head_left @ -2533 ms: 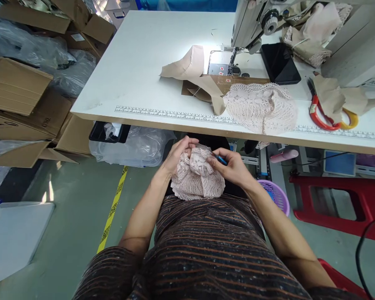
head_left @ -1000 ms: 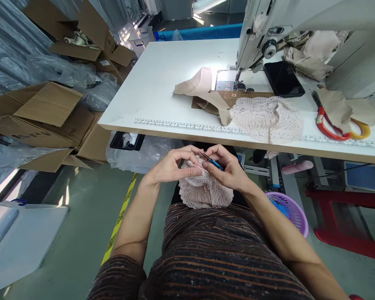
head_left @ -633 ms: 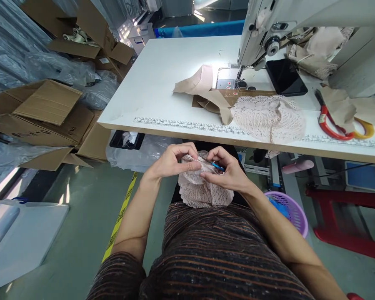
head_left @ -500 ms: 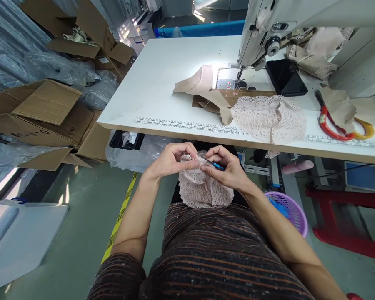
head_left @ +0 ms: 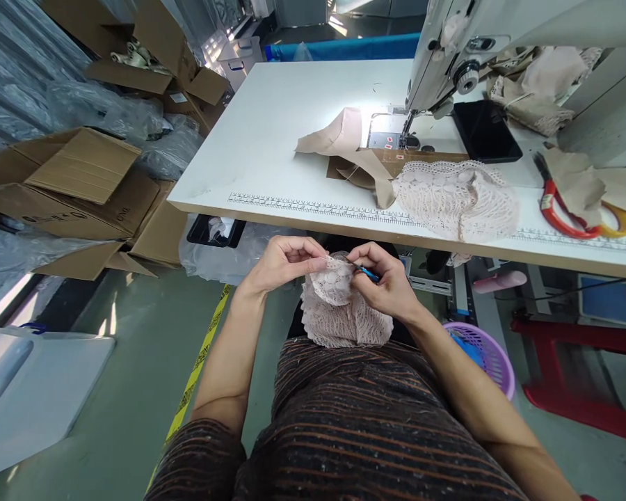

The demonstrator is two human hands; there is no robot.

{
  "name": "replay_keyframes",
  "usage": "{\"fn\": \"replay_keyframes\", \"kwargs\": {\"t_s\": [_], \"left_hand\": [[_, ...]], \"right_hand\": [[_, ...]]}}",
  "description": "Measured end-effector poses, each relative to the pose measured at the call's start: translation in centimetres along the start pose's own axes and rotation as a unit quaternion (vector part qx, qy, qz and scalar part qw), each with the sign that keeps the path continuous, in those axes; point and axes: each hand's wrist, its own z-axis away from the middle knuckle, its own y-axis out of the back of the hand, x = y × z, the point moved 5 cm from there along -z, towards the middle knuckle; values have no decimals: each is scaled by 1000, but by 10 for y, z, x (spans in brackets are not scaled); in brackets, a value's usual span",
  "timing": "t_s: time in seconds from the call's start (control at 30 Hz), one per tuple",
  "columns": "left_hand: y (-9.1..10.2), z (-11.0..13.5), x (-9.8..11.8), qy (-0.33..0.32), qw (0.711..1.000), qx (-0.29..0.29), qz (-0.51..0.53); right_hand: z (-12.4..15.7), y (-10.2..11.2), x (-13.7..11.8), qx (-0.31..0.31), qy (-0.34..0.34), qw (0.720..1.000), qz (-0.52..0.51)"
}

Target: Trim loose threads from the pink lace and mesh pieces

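Over my lap, just below the table edge, a piece of pale pink lace fabric [head_left: 344,321] hangs in folds. My left hand [head_left: 288,266] pinches the lace's upper edge between thumb and fingers. Closed around a small blue-handled tool with a thin metal tip [head_left: 368,274], my right hand [head_left: 386,282] sits close beside it. The tip meets the top edge of the lace; whether it is a blade cannot be made out. Some lace is hidden behind my right fingers.
A white sewing table [head_left: 271,139] carries a sewing machine [head_left: 422,76], a second lace piece [head_left: 456,198], beige fabric scraps [head_left: 362,163], a black phone [head_left: 486,131] and red-and-yellow-handled scissors [head_left: 556,209]. Cardboard boxes [head_left: 83,167] stand left; a purple basket [head_left: 503,355] and red stool [head_left: 568,400] are right.
My hands have moved slightly apart, the right one shifting right with the tool. More of the lace's upper part shows between them. The view has shifted a little.
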Motion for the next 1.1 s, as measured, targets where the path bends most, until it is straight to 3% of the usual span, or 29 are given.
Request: {"fn": "replay_keyframes", "kwargs": {"t_s": [0.27,0.53,0.87,1.1], "left_hand": [[4,0,-3,-29,1000,9,7],[0,3,12,-74,993,-82,-48],[4,2,7,-32,997,-21,-65],[5,1,5,-35,999,-1,-22]], "right_hand": [[0,-5,-4,-7,21,998,55],[1,-7,-6,-7,68,990,123],[4,-7,-12,0,114,977,179],[1,-7,-5,0,43,992,119]]}}
